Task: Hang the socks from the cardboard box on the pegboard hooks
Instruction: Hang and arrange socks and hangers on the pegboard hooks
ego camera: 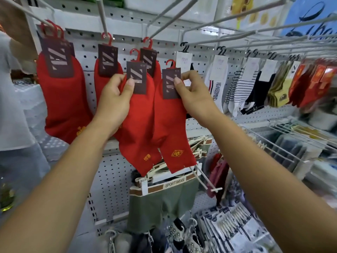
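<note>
matt red knitted cloth socks | dark brown matt card labels | glossy red plastic hangers | white painted perforated metal pegboard | smooth white metal hooks

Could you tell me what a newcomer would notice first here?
Two red sock pairs with dark card labels fill the centre: the left hand pinches the left pair, the right hand the right pair. More red socks hang on the white pegboard at upper left; striped and black socks hang at right.

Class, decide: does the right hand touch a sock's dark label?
Touching: head view shows the right hand pinching the dark label of a red sock, thumb on its front.
</note>
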Demonstrator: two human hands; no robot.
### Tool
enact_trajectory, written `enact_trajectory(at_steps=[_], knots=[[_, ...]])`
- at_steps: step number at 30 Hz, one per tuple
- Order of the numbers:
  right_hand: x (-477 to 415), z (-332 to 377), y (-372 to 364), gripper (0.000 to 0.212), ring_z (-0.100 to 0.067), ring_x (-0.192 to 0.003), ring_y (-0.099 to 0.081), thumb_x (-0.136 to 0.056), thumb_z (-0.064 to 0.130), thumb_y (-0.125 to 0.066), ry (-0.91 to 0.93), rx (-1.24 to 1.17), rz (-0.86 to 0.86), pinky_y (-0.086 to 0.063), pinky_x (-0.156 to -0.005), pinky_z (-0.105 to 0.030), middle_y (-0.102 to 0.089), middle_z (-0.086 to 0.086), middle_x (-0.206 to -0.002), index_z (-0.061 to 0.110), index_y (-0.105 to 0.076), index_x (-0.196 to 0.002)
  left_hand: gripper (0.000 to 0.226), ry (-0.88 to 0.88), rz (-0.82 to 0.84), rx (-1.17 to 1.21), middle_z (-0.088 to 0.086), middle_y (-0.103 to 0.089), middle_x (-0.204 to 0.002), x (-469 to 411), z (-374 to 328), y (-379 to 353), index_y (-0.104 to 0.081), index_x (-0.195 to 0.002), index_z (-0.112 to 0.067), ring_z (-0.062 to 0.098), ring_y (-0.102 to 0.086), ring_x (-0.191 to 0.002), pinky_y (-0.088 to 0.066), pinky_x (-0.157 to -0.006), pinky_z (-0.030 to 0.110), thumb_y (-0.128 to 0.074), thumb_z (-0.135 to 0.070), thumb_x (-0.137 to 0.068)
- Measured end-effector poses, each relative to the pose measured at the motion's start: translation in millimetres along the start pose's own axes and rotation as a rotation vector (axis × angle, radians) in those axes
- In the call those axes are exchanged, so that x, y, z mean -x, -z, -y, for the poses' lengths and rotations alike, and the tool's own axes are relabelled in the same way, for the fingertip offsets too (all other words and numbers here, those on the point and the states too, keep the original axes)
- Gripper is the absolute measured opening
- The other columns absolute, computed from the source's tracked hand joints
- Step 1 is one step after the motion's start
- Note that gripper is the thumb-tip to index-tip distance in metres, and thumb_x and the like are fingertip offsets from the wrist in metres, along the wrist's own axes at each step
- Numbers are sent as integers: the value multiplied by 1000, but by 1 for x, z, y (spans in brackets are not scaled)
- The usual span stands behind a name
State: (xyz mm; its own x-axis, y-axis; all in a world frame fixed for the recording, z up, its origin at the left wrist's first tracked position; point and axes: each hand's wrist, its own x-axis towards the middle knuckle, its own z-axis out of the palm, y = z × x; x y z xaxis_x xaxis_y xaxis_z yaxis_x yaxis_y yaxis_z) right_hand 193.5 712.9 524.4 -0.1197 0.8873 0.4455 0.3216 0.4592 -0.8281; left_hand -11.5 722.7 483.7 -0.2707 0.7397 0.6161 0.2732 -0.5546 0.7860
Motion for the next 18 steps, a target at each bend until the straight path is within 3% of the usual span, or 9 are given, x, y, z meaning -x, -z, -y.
enact_trajectory(at_steps=[5,11,14,18], knots=[[3,-10,-6,19,-27,-71,-50,-105,32,-49,-8,34,-18,-39,-63,-40,-62,-41,-101,13,-46,-107,16,17,-2,31,-21,-69,-85,5,13,-2,-62,-90,-32,-9,-61,-80,-49,-81,18,-53,-30,-103],[8,-22,-9,16,-26,-70,-46,-105,29,-49,-37,24,-9,-36,-62,-37,-59,-45,-103,14,-44,-104,17,26,-16,-20,-25,-67,-77,17,27,-2,-60,-88,-33,-12,-58,-72,-47,-72,13,-54,-32,-103],[10,-27,-10,21,-26,-72,-48,-106,30,-47,-58,22,2,-37,-63,-37,-59,-44,-107,9,-45,-110,17,35,-36,-82,-18,-64,-79,23,34,2,-59,-87,-32,-9,-56,-71,-46,-71,18,-54,-38,-102],[18,-46,-12,20,-24,-69,-48,-106,29,-47,-121,39,-37,-38,-62,-37,-64,-37,-92,10,-46,-110,18,17,-90,-205,-14,-58,-77,37,43,14,-58,-95,-21,-12,-53,-66,-40,-64,8,-53,-36,-103]])
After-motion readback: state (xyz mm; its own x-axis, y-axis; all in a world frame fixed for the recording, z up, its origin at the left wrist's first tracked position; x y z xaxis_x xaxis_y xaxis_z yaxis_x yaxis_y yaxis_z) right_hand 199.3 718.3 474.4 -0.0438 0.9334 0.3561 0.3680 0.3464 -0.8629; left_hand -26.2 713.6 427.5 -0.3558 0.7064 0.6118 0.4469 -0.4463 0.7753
